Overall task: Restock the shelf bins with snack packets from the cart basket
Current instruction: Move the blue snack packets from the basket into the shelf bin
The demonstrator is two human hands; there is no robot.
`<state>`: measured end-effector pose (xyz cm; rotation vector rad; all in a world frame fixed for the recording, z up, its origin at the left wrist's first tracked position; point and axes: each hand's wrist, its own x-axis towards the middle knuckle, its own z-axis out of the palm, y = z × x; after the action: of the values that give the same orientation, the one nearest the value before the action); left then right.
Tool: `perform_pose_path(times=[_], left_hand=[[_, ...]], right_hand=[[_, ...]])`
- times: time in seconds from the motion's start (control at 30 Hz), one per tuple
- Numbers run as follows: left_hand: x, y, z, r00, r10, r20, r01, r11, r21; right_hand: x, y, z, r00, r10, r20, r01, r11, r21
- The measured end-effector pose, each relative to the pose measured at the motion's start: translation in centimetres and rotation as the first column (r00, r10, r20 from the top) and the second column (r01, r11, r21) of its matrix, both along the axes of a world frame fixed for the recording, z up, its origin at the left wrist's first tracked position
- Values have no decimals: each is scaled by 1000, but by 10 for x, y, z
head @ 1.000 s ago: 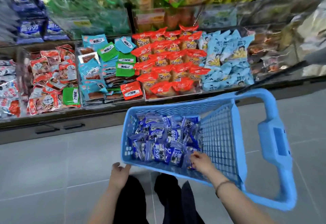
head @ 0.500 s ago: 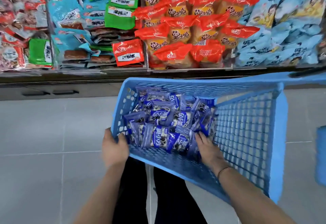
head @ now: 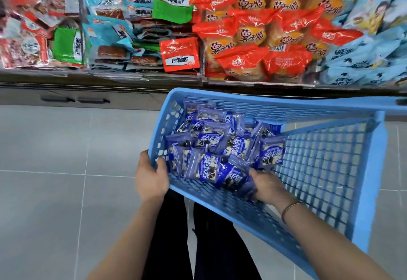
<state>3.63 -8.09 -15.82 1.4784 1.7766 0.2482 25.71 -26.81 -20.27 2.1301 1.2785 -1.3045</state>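
Two hands of ours meet the blue basket (head: 326, 169) at its near end. Our left hand (head: 152, 177) grips the near left corner of the rim, fingers curled over the edge into the mesh and thumb outside. Our right hand (head: 268, 186) is down inside the basket, pushed into the near edge of the heap of blue snack packets (head: 209, 167). Its thumb lies on top of a packet and its fingertips are buried under the wrappers, so we cannot tell whether it has closed on any of them. A thin bracelet (head: 291, 208) circles that wrist.

All the blue packets lie piled loosely between our two hands and onward toward the basket's far left corner. The mesh floor to the right of our right hand is bare.

Beyond the basket's far wall run the shelf bins (head: 259, 82). Straight ahead of our hands is a bin of red-and-orange bags (head: 248, 33). To the left of it sit a flat red packet (head: 179, 54), green packets (head: 174, 4) and teal ones. To the right are pale blue bags (head: 363, 59).

Grey floor tiles (head: 55, 169) spread left of our left hand, and our dark trousers (head: 220, 246) show below, between our forearms.
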Motion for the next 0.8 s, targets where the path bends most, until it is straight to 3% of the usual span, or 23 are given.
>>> perform_pose_path(times=[0.07, 0.13, 0.2, 0.27, 0.37, 0.43, 0.5, 0.57, 0.67, 0.8], left_hand=[[0, 2, 1, 1000, -19, 15, 19, 999, -31], [-1, 4, 5, 998, -55, 17, 56, 998, -31], [0, 4, 9, 989, -139, -47, 142, 987, 71], [7, 0, 19, 974, -208, -84, 221, 958, 183], [27, -11, 38, 957, -285, 42, 271, 940, 208], [43, -20, 47, 921, -322, 221, 307, 946, 101], [56, -26, 53, 895, -232, 381, 324, 925, -197], [60, -25, 46, 899, -45, 435, 269, 840, -471], [54, -17, 38, 928, 114, 354, 123, 804, -581], [51, -8, 34, 835, 341, 431, 50, 734, -678]], right_hand=[[4, 2, 14, 985, -169, -42, 171, 983, 66], [7, 8, 29, 857, -483, -177, 505, 856, 110], [12, 19, 44, 599, -721, -349, 789, 606, 101], [14, 32, 60, 348, -815, -463, 920, 392, 3], [9, 51, 76, -63, -817, -573, 941, 143, -307], [1, 61, 81, -272, -748, -606, 872, 76, -484], [-7, 67, 81, -369, -700, -611, 821, 63, -568], [-12, 69, 80, -401, -699, -592, 798, 50, -601], [-14, 64, 76, -474, -683, -555, 774, -22, -633], [-11, 57, 74, -602, -589, -539, 732, -139, -667]])
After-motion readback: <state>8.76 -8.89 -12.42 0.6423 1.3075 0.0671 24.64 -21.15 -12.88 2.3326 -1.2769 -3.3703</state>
